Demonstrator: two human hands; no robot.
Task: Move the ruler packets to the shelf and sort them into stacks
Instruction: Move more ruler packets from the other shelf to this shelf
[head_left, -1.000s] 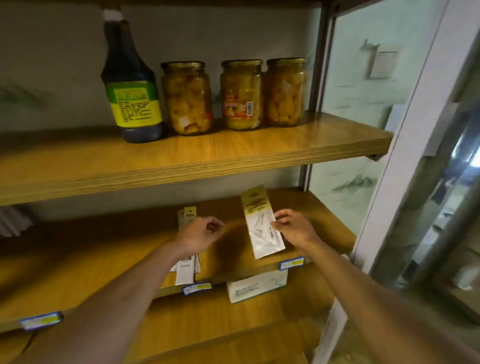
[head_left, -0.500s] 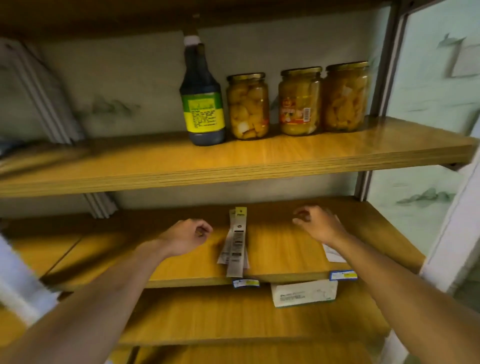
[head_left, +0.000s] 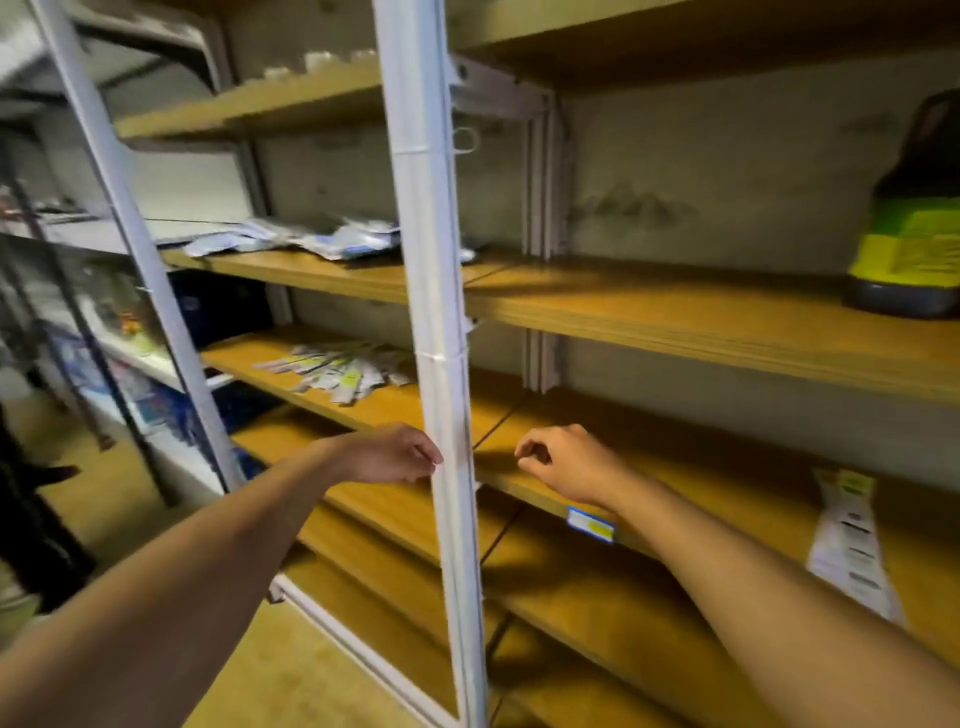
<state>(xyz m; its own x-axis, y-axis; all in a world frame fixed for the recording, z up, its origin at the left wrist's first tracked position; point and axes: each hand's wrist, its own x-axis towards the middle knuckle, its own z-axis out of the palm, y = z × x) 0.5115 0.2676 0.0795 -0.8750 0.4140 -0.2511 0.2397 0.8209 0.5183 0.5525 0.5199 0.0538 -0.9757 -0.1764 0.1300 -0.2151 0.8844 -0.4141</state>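
Both our left hand (head_left: 392, 453) and right hand (head_left: 563, 460) are loosely curled, holding nothing. The loose ruler packets (head_left: 337, 370) fan toward the shelf's (head_left: 363, 408) front edge; a careless grab could spill them off.

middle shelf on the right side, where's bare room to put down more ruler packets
Bare wood runs from the white upright post to the long white ruler packet with a yellow header at the right. The left bay's shelf is crowded with a loose fan of ruler packets.

Dim, warm indoor light; heavy motion blur smears the whole frame, worst at the wide-angle edges; soft shadows under each shelf (head_left: 727, 332).
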